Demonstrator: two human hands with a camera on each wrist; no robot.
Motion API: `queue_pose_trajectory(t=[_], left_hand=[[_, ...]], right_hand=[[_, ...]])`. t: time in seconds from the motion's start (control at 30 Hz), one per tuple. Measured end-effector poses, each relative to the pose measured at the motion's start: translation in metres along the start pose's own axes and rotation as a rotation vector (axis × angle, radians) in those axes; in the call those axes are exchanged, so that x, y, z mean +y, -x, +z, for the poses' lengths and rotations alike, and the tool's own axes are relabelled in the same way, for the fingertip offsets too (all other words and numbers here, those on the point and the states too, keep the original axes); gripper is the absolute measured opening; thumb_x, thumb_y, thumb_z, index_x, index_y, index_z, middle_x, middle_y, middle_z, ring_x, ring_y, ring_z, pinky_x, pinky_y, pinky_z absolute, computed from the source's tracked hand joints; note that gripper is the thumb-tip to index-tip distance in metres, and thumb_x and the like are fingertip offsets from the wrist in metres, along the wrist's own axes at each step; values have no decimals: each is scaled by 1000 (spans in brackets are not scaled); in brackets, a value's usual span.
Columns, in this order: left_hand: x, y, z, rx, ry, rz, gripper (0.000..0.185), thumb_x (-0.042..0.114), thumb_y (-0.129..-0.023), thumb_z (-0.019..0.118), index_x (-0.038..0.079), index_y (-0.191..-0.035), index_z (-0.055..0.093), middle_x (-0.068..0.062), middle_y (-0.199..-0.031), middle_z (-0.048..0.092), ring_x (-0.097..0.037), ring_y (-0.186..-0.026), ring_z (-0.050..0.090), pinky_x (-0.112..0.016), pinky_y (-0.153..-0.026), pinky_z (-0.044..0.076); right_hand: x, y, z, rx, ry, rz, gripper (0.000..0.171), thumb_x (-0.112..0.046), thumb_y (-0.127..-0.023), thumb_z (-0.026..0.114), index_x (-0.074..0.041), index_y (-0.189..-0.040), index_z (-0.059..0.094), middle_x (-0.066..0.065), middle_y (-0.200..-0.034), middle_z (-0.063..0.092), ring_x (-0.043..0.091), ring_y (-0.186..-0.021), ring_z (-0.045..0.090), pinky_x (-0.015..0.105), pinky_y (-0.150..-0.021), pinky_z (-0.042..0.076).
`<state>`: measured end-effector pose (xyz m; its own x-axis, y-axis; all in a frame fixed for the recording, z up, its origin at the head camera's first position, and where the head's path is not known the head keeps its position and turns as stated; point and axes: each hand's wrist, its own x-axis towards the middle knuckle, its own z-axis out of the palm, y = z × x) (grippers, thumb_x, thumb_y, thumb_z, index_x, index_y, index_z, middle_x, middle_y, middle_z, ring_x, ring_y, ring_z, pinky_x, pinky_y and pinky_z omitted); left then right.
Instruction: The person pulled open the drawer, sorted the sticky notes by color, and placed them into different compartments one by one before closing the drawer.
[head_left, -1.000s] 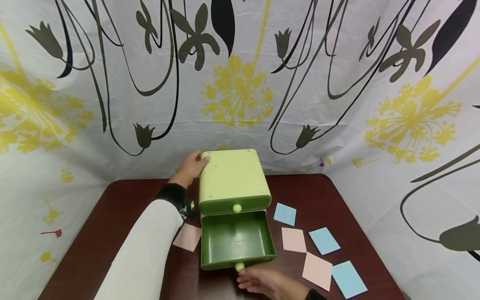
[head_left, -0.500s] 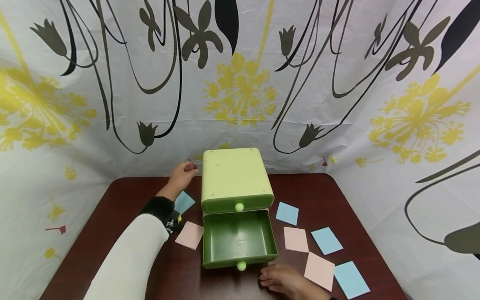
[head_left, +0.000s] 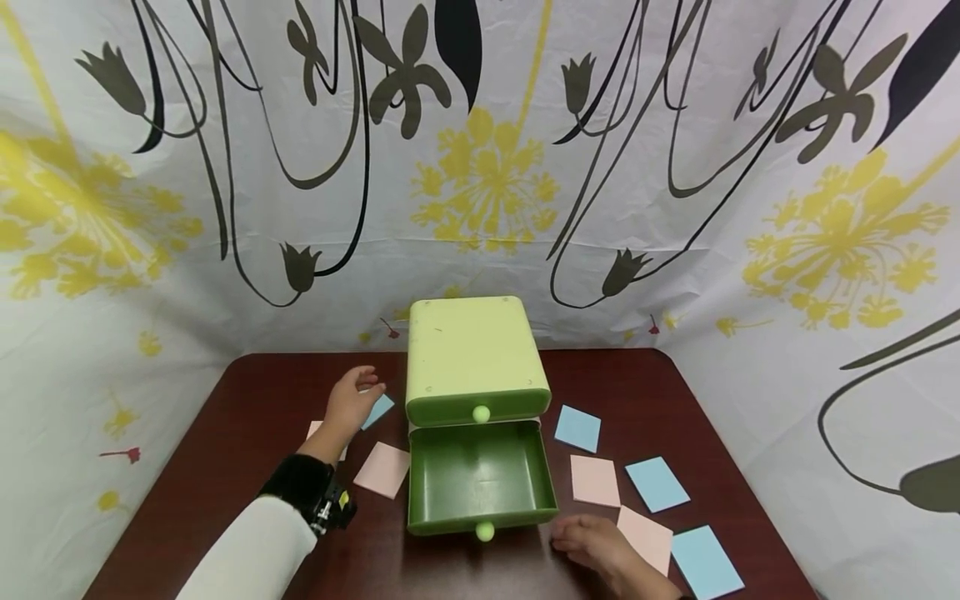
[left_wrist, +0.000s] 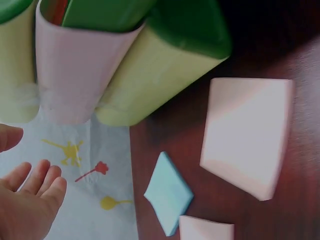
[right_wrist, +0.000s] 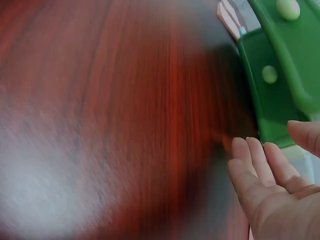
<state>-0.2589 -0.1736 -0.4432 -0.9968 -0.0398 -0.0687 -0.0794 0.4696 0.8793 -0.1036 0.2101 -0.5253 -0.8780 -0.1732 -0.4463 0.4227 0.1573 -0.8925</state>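
Observation:
A small drawer unit with a pale green top stands mid-table; the left wrist view shows its stacked green and pink sections. Its lower drawer is pulled out, with a round light green knob in front. My left hand is left of the unit, fingers loosely bent and holding nothing, over a blue square and a pink square that it partly covers. My right hand is by the drawer's front right corner; its fingers are extended, holding nothing, in the right wrist view.
Another pink square lies left of the drawer. On the right lie more flat squares, including blue ones and pink ones. A patterned white cloth hangs behind and around the dark red-brown table.
My left hand has let go of the unit's left side and come down and leftward, uncovering a blue square. My right hand has left the lower drawer's knob and moved right.

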Motion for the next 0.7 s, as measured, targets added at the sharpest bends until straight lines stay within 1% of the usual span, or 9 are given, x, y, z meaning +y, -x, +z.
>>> queue_pose_trajectory(t=[0.07,0.17,0.27,0.37,0.43,0.53,0.63,0.7], left_hand=[[-5,10,1,10,-7,9,50,15,-97,54,-3,-142,38,-25,-135,48,-40,-128,42,-51,-101,42],[-12,23,4,23,-14,37,51,13,-96,55,-4,-141,39,-25,-134,49,-39,-128,44,-51,-102,41],[-17,37,8,43,-32,81,51,11,-95,57,-5,-140,41,-25,-133,52,-39,-126,46,-50,-104,41],[-19,51,13,78,-57,137,49,9,-93,61,-6,-137,45,-25,-130,54,-40,-123,49,-51,-102,42],[-18,62,16,106,-81,174,49,9,-92,63,-6,-135,47,-25,-128,56,-40,-121,51,-51,-101,43],[-15,78,21,141,-108,231,48,7,-90,65,-6,-133,49,-24,-127,56,-40,-121,51,-52,-100,43],[-10,94,26,150,-139,271,48,5,-89,66,-6,-133,50,-23,-128,55,-39,-122,50,-53,-99,44],[-7,103,29,154,-163,294,48,4,-88,67,-5,-132,51,-22,-129,54,-39,-123,49,-53,-99,43]], right_hand=[[-1,-4,-3,54,44,-23,28,-11,-92,59,13,-106,62,18,-102,69,30,-98,67,45,-85,55],[-4,-11,-6,157,115,-50,31,-9,-91,59,16,-109,61,20,-101,69,29,-94,68,41,-81,56],[-6,-17,-8,278,205,-67,31,-8,-88,62,14,-110,62,17,-95,70,25,-86,68,36,-72,56],[-11,-23,-11,357,310,-94,29,-7,-86,65,10,-109,65,12,-93,70,20,-83,65,33,-68,53],[-14,-26,-13,384,383,-129,27,-6,-86,65,9,-109,66,11,-93,70,21,-84,64,35,-68,53],[-18,-31,-18,404,492,-183,28,-6,-86,66,8,-110,65,15,-98,69,27,-89,65,40,-73,54],[-21,-36,-23,416,579,-212,32,-8,-87,65,9,-114,63,22,-106,67,36,-98,64,47,-80,54],[-22,-40,-27,411,609,-214,36,-10,-89,63,10,-118,61,26,-112,65,41,-104,62,51,-83,52]])
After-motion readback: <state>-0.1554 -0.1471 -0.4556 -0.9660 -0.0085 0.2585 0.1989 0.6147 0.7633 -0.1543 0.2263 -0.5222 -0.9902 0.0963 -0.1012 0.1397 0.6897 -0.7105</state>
